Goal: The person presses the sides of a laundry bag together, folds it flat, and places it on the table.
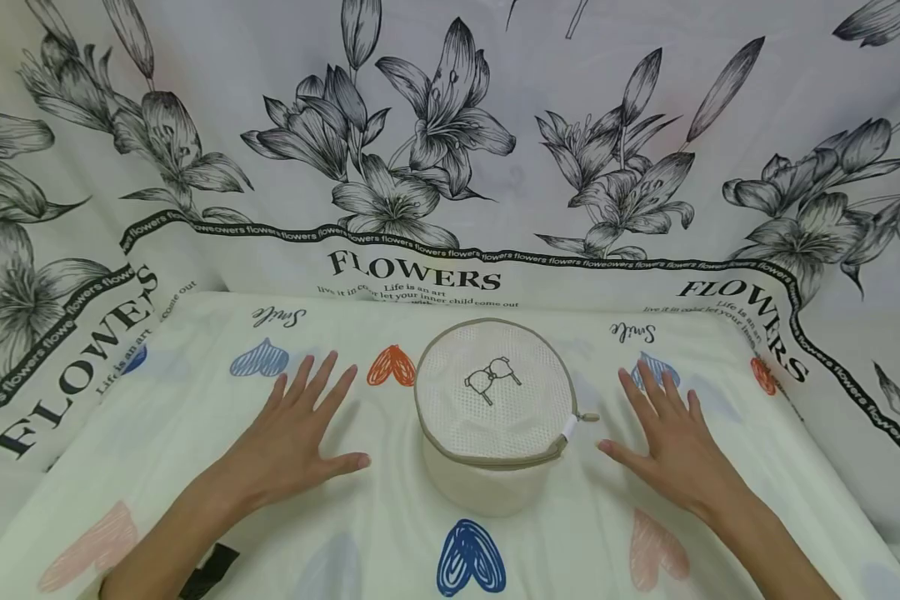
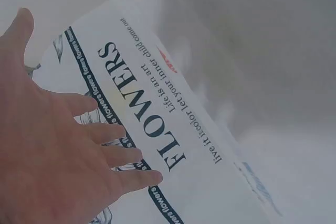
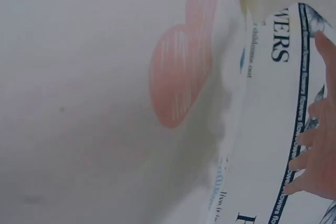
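Note:
A round beige mesh laundry bag (image 1: 495, 412) with a zipped lid and a small bra drawing on top stands in the middle of the cloth-covered table (image 1: 390, 533). My left hand (image 1: 300, 433) lies flat on the cloth to its left, fingers spread and straight, thumb pointing toward the bag without touching it. My right hand (image 1: 667, 442) lies flat to the bag's right, also spread, a short gap from the zipper pull (image 1: 581, 421). The left wrist view shows my left hand (image 2: 58, 145) with straight fingers against the printed cloth. In the right wrist view only my right fingertips (image 3: 315, 156) show.
The table cloth carries coloured heart prints, with a blue heart (image 1: 471, 557) near the front edge. A flower-printed backdrop (image 1: 420, 167) marked FLOWERS hangs behind and wraps both sides. A small black object (image 1: 210, 571) lies by my left forearm.

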### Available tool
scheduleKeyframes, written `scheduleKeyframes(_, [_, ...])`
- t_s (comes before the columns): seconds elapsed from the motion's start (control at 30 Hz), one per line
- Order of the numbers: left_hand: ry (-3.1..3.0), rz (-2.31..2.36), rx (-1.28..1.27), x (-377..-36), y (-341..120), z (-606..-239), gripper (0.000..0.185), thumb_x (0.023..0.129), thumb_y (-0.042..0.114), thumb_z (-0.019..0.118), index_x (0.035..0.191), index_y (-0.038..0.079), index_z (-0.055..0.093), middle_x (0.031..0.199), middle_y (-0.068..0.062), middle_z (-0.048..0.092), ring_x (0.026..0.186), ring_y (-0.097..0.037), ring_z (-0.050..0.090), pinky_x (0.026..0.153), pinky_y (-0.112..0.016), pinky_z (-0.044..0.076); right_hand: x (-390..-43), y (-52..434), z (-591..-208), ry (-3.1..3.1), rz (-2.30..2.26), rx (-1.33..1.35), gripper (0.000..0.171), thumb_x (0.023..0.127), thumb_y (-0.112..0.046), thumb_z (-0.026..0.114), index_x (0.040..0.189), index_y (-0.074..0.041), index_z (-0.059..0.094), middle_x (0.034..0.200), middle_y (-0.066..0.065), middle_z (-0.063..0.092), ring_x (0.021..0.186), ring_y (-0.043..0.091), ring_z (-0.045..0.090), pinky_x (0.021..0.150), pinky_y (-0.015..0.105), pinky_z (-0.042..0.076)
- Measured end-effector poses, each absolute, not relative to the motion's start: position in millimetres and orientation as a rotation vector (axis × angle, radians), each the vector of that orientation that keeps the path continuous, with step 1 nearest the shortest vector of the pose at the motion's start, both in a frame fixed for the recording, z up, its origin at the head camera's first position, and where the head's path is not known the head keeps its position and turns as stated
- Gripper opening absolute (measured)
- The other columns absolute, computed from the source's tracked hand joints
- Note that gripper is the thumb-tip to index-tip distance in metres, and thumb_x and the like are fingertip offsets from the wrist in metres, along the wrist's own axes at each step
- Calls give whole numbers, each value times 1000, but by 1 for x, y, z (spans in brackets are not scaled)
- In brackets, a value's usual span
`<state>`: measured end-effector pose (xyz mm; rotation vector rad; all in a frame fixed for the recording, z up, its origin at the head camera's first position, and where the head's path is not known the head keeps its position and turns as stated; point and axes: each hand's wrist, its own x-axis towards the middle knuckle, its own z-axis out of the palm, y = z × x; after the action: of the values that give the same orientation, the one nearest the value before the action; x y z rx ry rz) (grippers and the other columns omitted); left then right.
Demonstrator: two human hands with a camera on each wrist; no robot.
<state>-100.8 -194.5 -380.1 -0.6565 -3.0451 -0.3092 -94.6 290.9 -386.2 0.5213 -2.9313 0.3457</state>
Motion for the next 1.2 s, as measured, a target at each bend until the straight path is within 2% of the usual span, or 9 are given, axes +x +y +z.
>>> scheduleKeyframes(0.2, [-3043, -374, -667, -105, -187, -375, 112, 78, 77, 61, 161, 19, 13, 167, -11, 4, 151, -38, 0, 117, -63, 12, -96, 288, -378, -2875, 391, 582, 94, 92, -50, 66, 161, -17, 12, 166, 9, 1, 151, 39, 0, 119, 58, -5])
scheduleKeyframes(0.43, [-2995, -447, -704, -106, -178, -368, 111, 78, 77, 62, 161, 22, 11, 167, -8, 7, 151, -38, 8, 117, -61, 17, -99, 283, -368, -2848, 457, 620, 94, 90, -46, 70, 161, -22, 14, 167, 6, 8, 152, 34, 6, 122, 51, 2])
scheduleKeyframes(0.53, [-2968, -460, -720, -105, -176, -365, 111, 78, 78, 60, 161, 24, 10, 167, -5, 6, 151, -37, 12, 115, -60, 25, -99, 282, -362, -2857, 526, 621, 93, 89, -45, 72, 161, -26, 14, 166, 2, 12, 151, 34, 11, 119, 55, 14])
scheduleKeyframes(0.7, [-2909, -492, -756, -105, -172, -361, 110, 77, 82, 55, 161, 27, 10, 166, -3, 13, 147, -35, 27, 106, -57, 40, -96, 280, -355, -2908, 787, 631, 92, 90, -35, 74, 160, -33, 13, 165, -3, 15, 150, 31, 17, 106, 67, 30])
scheduleKeyframes(0.77, [-2883, -514, -765, -105, -171, -359, 110, 76, 82, 55, 161, 28, 11, 165, -2, 17, 144, -33, 33, 103, -56, 44, -97, 279, -354, -2902, 886, 658, 92, 90, -27, 74, 160, -33, 15, 164, -3, 19, 148, 27, 24, 111, 55, 33])
scheduleKeyframes(0.83, [-2859, -543, -773, -105, -169, -357, 110, 75, 82, 56, 161, 29, 12, 164, 0, 20, 142, -31, 37, 102, -55, 46, -97, 277, -352, -2865, 977, 719, 92, 90, -18, 75, 160, -31, 17, 163, -3, 24, 146, 24, 31, 113, 39, 36])
scheduleKeyframes(0.93, [-2815, -615, -798, -105, -166, -354, 107, 75, 80, 59, 160, 32, 15, 163, 6, 23, 141, -27, 38, 102, -53, 46, -100, 274, -350, -2805, 1084, 813, 91, 89, -9, 73, 160, -28, 19, 161, -5, 28, 140, 21, 40, 107, 17, 37])
scheduleKeyframes(1.03, [-2780, -704, -847, -103, -162, -351, 104, 77, 75, 64, 160, 33, 17, 162, 8, 25, 142, -24, 36, 106, -51, 43, -101, 269, -346, -2746, 1192, 886, 90, 89, -1, 70, 159, -25, 20, 161, -3, 30, 138, 24, 44, 106, 21, 41])
scheduleKeyframes(1.2, [-2764, -804, -894, -102, -156, -345, 101, 79, 67, 70, 159, 31, 19, 161, 4, 28, 143, -24, 36, 109, -51, 40, -102, 263, -341, -2720, 1281, 888, 80, 94, -1, 65, 158, -26, 24, 159, -3, 34, 132, 24, 51, 102, 26, 47])
